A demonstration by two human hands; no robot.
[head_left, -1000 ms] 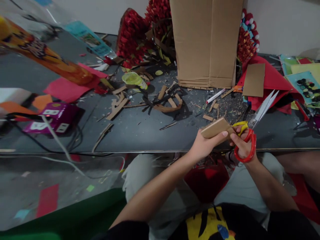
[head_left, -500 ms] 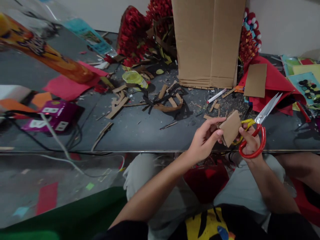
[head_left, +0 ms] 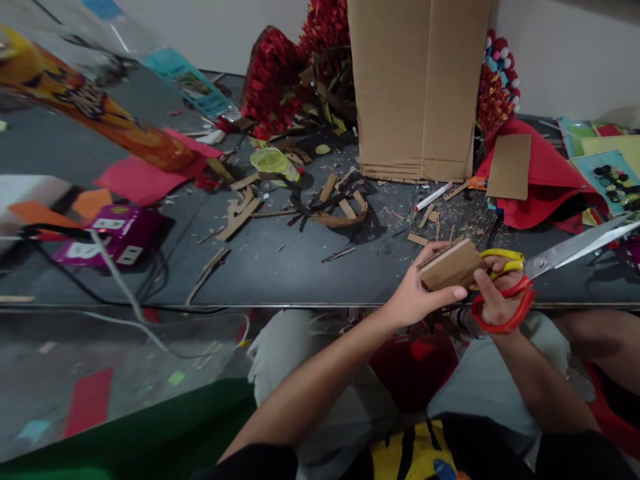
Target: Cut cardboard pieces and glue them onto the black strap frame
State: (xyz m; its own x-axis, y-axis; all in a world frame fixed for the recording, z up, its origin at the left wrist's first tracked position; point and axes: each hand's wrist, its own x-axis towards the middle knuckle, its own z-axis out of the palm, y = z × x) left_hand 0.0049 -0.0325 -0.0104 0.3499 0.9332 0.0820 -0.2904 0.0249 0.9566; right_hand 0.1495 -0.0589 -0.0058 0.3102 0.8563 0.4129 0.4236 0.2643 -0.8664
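Note:
Near the table's front edge, my left hand [head_left: 415, 290] grips a small stack of cardboard pieces [head_left: 453, 265], its thumb along the lower side. My right hand [head_left: 497, 297] has the scissors [head_left: 537, 265] looped over its fingers, one handle red and the other yellow. The blades point right and slightly up, a little apart. The right thumb rests against the right end of the cardboard, so both hands touch it. Some of the right fingers are hidden behind the cardboard and handles.
A tall cardboard box [head_left: 417, 87] stands at the back. Cardboard scraps [head_left: 243, 217], a white marker [head_left: 434, 197] and a yellow-green tub [head_left: 275, 163] lie about. Leftward are a purple power strip [head_left: 117, 233] with cables and an orange bottle [head_left: 115, 120]. Red sheets [head_left: 545, 180] lie rightward.
The cardboard has been turned flatter and moved slightly left and down. The scissors have swung clockwise, their blades now pointing more to the right. My left thumb has straightened along the cardboard.

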